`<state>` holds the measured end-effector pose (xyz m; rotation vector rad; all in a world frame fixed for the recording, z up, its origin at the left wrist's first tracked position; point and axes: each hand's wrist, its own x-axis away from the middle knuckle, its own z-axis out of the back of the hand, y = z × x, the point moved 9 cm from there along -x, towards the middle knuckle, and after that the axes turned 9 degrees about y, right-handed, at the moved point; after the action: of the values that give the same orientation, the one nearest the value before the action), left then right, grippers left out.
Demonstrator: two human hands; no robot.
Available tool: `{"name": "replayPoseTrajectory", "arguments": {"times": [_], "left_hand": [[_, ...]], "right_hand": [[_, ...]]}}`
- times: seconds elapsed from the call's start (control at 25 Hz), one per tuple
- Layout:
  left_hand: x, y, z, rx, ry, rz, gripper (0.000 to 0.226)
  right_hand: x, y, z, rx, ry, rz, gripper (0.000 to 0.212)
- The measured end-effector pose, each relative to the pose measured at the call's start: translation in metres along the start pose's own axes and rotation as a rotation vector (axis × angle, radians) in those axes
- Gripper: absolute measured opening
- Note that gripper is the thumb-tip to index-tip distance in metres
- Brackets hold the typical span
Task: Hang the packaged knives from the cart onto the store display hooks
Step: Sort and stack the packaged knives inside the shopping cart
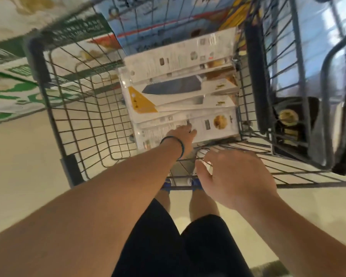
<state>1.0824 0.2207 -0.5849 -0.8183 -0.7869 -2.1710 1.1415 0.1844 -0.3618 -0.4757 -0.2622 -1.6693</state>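
Shop floor, pale, seen down through a wire cart (84, 108). Left hand (183, 134): reaching into the basket, fingertips on the nearest knife pack (206, 126); whether it pinches yet cannot be told. Right hand (234, 176): spread, empty, hovering over the cart's near rim. Knives (180, 90): loose stack of flat packs against the basket's right side. Advice: lift only the top pack by its edge, keeping the hang hole clear. Hooks: not in view.
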Motion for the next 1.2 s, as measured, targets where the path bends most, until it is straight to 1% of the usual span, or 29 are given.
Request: {"name": "replayPoseTrajectory", "arguments": {"times": [0.08, 0.16, 0.24, 0.32, 0.4, 0.48, 0.56, 0.64, 0.72, 0.8, 0.88, 0.96, 1.08, 1.2], "left_hand": [[-0.004, -0.013, 0.003, -0.056, 0.069, 0.038, 0.07], [-0.006, -0.026, -0.006, -0.129, 0.06, 0.055, 0.076], [-0.011, -0.034, -0.019, -0.196, 0.049, 0.041, 0.089], [-0.017, -0.043, -0.025, -0.173, 0.028, 0.031, 0.106], [-0.022, -0.048, -0.025, -0.148, 0.028, 0.003, 0.116], [-0.024, -0.05, -0.027, -0.163, 0.039, -0.034, 0.116], [-0.024, -0.052, -0.029, -0.187, 0.055, -0.073, 0.113], [-0.022, -0.052, -0.028, -0.21, 0.075, -0.133, 0.101], [-0.021, -0.056, -0.025, -0.166, 0.078, -0.16, 0.085], [-0.018, -0.055, -0.024, -0.171, 0.11, -0.151, 0.08], [-0.014, -0.051, -0.025, -0.196, 0.163, -0.094, 0.084], [-0.015, -0.047, -0.026, -0.18, 0.178, -0.033, 0.087], [-0.018, -0.043, -0.023, -0.203, 0.142, -0.004, 0.099], [-0.02, -0.045, -0.024, -0.228, 0.084, 0.029, 0.108]], "right_hand": [[0.001, 0.002, 0.007, 0.023, 0.012, -0.019, 0.064], [0.001, 0.002, 0.007, -0.006, -0.013, -0.042, 0.064], [0.002, 0.001, 0.006, -0.047, -0.02, -0.047, 0.066], [0.002, -0.002, 0.006, -0.04, -0.018, -0.028, 0.064], [0.002, -0.002, 0.007, -0.032, -0.031, -0.016, 0.054], [0.002, -0.002, 0.009, -0.038, -0.029, -0.021, 0.048], [0.001, -0.002, 0.01, -0.047, -0.016, -0.021, 0.047], [0.001, -0.003, 0.011, -0.06, -0.007, -0.015, 0.048], [0.001, -0.005, 0.011, -0.036, 0.0, -0.008, 0.049], [0.001, -0.005, 0.012, 0.002, -0.006, -0.012, 0.05], [0.001, -0.004, 0.01, 0.005, -0.018, -0.023, 0.051], [0.002, -0.005, 0.007, 0.015, -0.016, -0.013, 0.054], [0.001, -0.004, 0.01, 0.034, 0.023, -0.021, 0.054], [0.002, -0.005, 0.012, 0.052, 0.014, -0.036, 0.055]]}}
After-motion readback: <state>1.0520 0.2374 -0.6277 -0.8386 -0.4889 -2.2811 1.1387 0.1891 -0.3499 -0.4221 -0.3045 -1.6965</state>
